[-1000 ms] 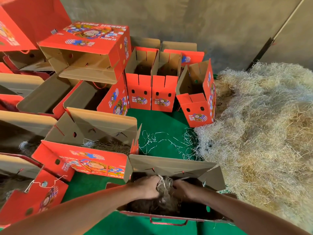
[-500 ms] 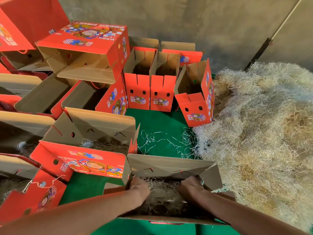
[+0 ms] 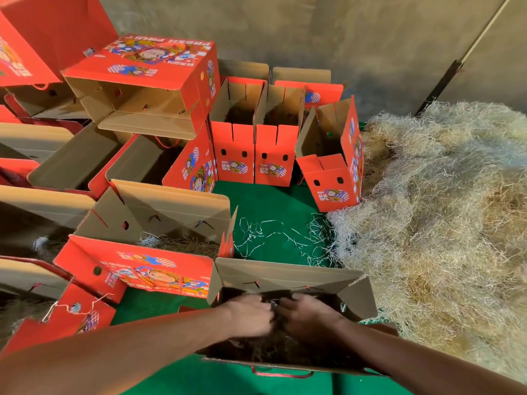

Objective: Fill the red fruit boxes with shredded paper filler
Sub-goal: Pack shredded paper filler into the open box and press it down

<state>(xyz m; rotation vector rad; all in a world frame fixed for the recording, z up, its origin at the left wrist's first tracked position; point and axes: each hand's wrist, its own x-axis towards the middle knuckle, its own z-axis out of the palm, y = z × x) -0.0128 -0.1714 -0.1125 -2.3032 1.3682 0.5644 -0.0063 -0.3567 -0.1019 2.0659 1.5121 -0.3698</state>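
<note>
1. Both hands are inside the nearest open box (image 3: 288,277), at 6 o'clock in the view. Half a second ago they were spread toward the box's two ends; now the left hand (image 3: 251,316) and right hand (image 3: 308,316) have come together at the middle.
2. Left hand: fingers bent down into the shredded paper (image 3: 273,352). Right hand: fingers flatter, laid on it. Motion blur and shadow; I cannot tell whether either hand grips strands or only presses.
3. The filler in this box lies low and dark, below the rim. One second ago a tuft stood up between the hands; it is no longer raised.
4. Judgement: the load is being tamped and evened, so this box is nearly done.
5. The supply pile (image 3: 445,212) lies at 3 o'clock, touching the box's right side.
6. Upright boxes at 12 o'clock (image 3: 253,158) look unfilled; more to do.
</note>
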